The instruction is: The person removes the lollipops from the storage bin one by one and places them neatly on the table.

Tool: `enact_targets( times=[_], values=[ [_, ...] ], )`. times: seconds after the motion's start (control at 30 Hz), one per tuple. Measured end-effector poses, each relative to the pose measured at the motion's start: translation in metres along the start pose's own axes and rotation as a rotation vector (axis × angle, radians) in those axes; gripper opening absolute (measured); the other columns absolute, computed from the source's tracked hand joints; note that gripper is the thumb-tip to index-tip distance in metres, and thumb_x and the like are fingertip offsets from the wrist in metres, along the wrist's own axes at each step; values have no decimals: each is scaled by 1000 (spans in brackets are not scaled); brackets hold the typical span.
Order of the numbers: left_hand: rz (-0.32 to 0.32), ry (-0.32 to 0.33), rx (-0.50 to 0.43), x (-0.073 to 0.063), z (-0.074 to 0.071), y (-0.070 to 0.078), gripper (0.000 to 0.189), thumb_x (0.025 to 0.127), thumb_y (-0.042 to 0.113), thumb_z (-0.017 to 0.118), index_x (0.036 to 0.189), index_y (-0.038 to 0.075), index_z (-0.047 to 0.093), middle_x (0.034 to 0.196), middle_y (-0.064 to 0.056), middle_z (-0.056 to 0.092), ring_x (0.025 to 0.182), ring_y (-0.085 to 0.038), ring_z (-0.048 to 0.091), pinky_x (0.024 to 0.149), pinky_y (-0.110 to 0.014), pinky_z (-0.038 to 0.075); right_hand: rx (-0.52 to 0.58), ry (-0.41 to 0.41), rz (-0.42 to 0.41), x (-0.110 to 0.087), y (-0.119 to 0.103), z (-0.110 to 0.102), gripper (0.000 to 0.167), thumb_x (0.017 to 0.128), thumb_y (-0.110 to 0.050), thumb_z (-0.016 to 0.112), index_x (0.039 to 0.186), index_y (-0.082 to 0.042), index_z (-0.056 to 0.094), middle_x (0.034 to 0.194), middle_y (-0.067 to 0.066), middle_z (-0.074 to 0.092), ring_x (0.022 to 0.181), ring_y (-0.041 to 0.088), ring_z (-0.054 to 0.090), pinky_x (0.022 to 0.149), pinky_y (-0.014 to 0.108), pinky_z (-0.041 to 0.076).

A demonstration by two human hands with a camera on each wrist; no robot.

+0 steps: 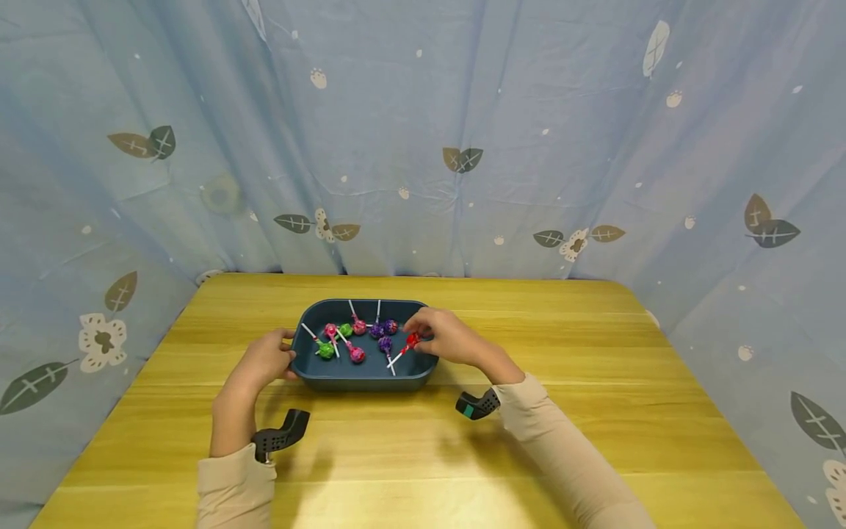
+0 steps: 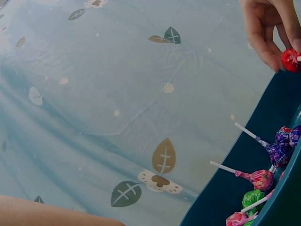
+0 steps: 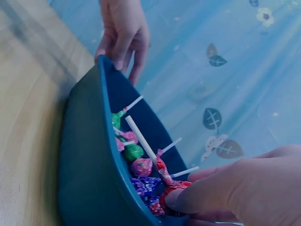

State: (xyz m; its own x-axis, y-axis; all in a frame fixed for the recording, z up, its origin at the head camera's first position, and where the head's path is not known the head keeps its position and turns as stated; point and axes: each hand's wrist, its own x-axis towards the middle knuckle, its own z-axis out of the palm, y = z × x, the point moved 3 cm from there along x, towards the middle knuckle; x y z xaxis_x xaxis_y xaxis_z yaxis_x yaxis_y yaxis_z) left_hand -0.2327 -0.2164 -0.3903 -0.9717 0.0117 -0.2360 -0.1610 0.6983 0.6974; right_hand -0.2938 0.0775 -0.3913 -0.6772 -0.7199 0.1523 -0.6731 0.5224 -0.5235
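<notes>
A dark blue plastic bin (image 1: pixel 363 383) with rounded corners stands on the table, with several wrapped lollipops in it. My left hand (image 1: pixel 269 358) grips the bin's left end at the rim; the right wrist view also shows this hand (image 3: pixel 124 35) there. Over the bin's right end, my right hand (image 1: pixel 446 336) pinches a red lollipop (image 1: pixel 413 340) by its wrapped head, the white stick pointing down and left. Inside lie green lollipops (image 1: pixel 326 350), pink lollipops (image 1: pixel 357 355) and purple lollipops (image 1: pixel 385 344), their sticks pointing various ways.
The yellow wood-grain table (image 1: pixel 562 441) extends around the bin on all sides. A pale blue curtain (image 1: pixel 396 110) with leaf and flower prints hangs behind and at both sides. Each wrist carries a black camera mount (image 1: pixel 280 435).
</notes>
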Motion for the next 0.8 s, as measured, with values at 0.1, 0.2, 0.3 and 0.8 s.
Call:
enact_targets(
  times=[0.1, 0.2, 0.3, 0.8],
  values=[
    [-1, -2, -1, 1, 0, -1, 44, 98, -4, 45, 138, -16, 33, 127, -42, 45, 75, -25, 67, 69, -37, 58, 19, 28, 9, -4, 2, -3, 27, 86, -4, 72, 112, -3, 67, 102, 3, 63, 90, 17, 60, 75, 27, 53],
    [-2, -3, -4, 1, -1, -1, 45, 98, -4, 45, 139, -16, 32, 127, -42, 44, 76, -25, 67, 70, -37, 58, 55, 63, 30, -8, 4, -5, 27, 85, -3, 73, 111, -6, 68, 100, 2, 63, 89, 16, 59, 76, 27, 54],
    [-7, -4, -3, 1, -1, -1, 45, 98, -4, 45, 139, -16, 32, 128, -42, 44, 77, -25, 67, 70, -37, 58, 101, 102, 43, -13, 6, -7, 26, 85, -2, 73, 110, -6, 68, 99, 2, 63, 88, 16, 59, 78, 29, 55],
    [-5, -1, 7, -1, 0, 0, 44, 98, -4, 45, 138, -16, 33, 129, -41, 45, 78, -26, 67, 71, -38, 57, 322, 345, 183, -39, 19, -14, 23, 89, -13, 72, 109, -3, 70, 105, 3, 64, 92, 17, 61, 78, 27, 56]
  ],
)
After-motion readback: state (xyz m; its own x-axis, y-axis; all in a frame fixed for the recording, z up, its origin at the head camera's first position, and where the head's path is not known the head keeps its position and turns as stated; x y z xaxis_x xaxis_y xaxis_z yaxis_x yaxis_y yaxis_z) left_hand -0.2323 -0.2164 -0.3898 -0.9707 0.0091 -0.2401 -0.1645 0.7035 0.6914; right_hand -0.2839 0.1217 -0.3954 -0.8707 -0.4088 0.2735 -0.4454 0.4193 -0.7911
